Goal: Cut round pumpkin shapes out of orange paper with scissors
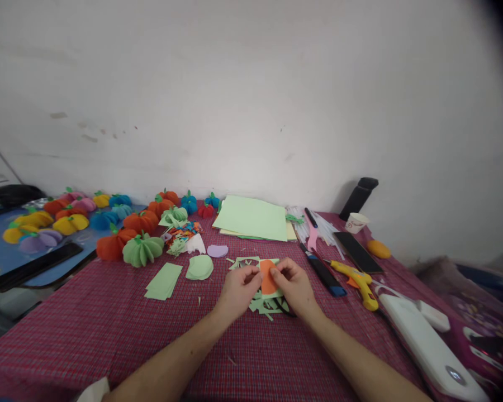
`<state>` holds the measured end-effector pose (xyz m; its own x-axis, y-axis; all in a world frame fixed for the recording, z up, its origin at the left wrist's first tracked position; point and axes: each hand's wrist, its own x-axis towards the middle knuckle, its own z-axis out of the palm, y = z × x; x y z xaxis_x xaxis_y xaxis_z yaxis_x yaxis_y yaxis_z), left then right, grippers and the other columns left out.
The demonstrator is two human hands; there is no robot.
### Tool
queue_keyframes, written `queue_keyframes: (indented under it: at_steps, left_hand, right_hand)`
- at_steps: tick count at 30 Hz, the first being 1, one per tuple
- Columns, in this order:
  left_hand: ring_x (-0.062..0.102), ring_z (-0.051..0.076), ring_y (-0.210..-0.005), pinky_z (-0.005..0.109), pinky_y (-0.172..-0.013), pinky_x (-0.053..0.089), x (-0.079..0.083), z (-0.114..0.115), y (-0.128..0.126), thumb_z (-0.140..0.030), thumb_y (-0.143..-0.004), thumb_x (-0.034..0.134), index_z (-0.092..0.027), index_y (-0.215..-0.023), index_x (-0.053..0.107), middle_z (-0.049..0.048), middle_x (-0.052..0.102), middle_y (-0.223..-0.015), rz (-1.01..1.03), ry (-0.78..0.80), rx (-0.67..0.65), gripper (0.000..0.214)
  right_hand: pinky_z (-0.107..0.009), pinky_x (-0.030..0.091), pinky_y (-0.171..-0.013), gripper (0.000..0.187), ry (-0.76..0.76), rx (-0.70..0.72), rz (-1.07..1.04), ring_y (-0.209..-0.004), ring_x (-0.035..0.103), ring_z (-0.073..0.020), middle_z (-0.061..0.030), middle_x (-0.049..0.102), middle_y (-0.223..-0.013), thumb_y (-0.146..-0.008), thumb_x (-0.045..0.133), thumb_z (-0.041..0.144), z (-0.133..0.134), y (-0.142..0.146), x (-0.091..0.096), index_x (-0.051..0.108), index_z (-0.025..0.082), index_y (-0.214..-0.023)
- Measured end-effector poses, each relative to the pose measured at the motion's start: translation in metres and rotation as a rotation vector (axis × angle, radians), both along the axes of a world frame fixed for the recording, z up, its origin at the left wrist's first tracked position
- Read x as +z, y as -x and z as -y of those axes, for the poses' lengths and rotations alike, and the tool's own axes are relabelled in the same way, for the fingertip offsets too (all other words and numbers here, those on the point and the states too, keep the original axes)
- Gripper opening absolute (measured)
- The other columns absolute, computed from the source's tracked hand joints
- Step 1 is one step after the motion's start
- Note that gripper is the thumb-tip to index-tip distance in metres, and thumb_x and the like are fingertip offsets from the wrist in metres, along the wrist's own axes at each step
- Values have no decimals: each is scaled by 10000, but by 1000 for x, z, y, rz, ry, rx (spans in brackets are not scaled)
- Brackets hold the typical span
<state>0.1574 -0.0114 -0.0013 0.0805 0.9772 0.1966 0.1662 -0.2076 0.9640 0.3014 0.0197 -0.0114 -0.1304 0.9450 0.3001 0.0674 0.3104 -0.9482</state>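
Observation:
My left hand point(241, 287) pinches the left edge of a small orange paper piece point(269, 279) with a rounded top. On its other edge, the thumb and fingers of my right hand point(295, 285) are closed. Pale green paper shows around the orange piece; I cannot tell whether it is held too. Beneath both hands lie light green paper scraps point(260, 304) and part of a dark handle, mostly hidden by my right hand. Left of them are a stack of rounded green pieces point(200, 268), a lilac piece point(217, 251) and green rectangles point(166, 280).
Colourful paper pumpkins point(141, 222) crowd the left side, by a pile of trimmings point(184, 234). Green sheets point(251, 218) lie at the back. To the right are a box cutter point(324, 273), a yellow glue gun point(360, 282), a phone point(357, 251), a paper cup point(356, 223) and a white power bank point(430, 346).

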Motion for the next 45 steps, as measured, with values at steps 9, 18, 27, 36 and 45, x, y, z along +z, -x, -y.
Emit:
queue_keyframes:
  at_steps: [9, 18, 27, 36, 45]
  left_hand:
    - [342, 80, -501, 190, -459, 266, -4, -2, 0, -404, -755, 440, -136, -669, 553, -33, 406, -540, -3, -1, 12, 304]
    - [320, 75, -486, 190, -441, 237, -3, -2, 1, -428, -755, 429, -136, -648, 549, -40, 377, -520, -51, -16, 36, 333]
    - [362, 83, -474, 198, -443, 259, -5, -3, 2, -457, -765, 405, -140, -621, 545, -29, 423, -507, -43, -8, 66, 375]
    - [475, 116, -489, 217, -453, 315, -6, -3, -1, -531, -720, 428, -133, -639, 573, 14, 548, -536, 174, 114, 62, 431]
    - [486, 123, -496, 225, -459, 317, -11, -5, 1, -490, -730, 431, -135, -622, 581, 13, 549, -526, 140, 96, 93, 400]
  right_hand:
    - [-216, 355, -503, 167, -11, 30, 26, -533, 422, -102, 27, 472, -586, -714, 580, 297, -3, -2, -5, 480, 184, -641]
    - [-220, 351, -500, 170, -4, 57, 9, -526, 422, -104, 30, 473, -571, -692, 596, 285, -2, -2, 0, 480, 186, -618]
    - [-214, 332, -486, 171, -13, 63, 59, -513, 403, -99, 37, 455, -559, -702, 584, 287, -1, -2, -1, 479, 185, -614]
    - [-203, 338, -484, 153, 9, 121, 44, -521, 398, -90, 36, 452, -581, -708, 578, 267, -1, -3, -3, 468, 187, -637]
    - [-198, 345, -463, 159, 64, 158, 47, -497, 408, -84, 42, 446, -569, -708, 565, 248, 0, -2, -1, 434, 190, -640]
